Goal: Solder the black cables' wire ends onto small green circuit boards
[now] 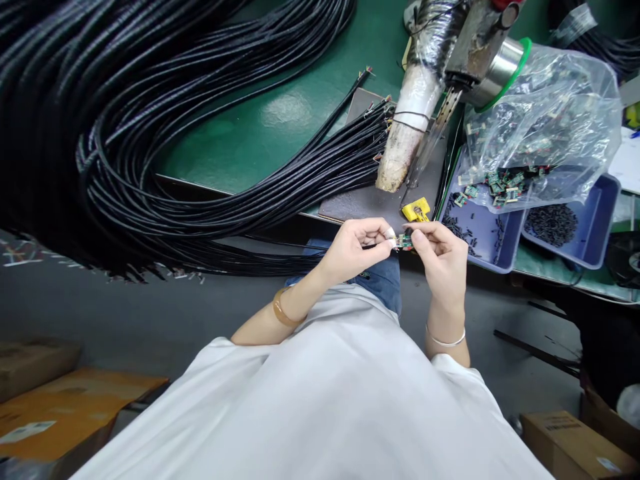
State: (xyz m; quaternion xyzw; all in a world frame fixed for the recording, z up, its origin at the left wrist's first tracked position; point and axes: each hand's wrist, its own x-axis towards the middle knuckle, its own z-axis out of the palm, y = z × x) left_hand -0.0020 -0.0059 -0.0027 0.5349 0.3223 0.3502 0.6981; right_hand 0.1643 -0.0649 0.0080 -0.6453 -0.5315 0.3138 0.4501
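Observation:
My left hand [359,252] pinches the thin coloured wires [395,242] at a cable's end between thumb and fingertips. Facing it, my right hand [441,257] grips a small green circuit board [405,242] by its far side. Wires and board meet in the gap between the two hands, above my lap; whether they are joined is too small to tell. Just beyond the fingertips lies a yellow tool or clip [416,209] at the table edge. Many black cables [300,180] with stripped ends rest to the left of it.
A wrapped stand [417,100] and a soldering iron [440,123] hang over the grey board [336,204]. On the right are purple trays [507,250] with small black pieces [552,224] and a plastic bag [550,113] of circuit boards. Cardboard boxes [75,407] sit on the floor.

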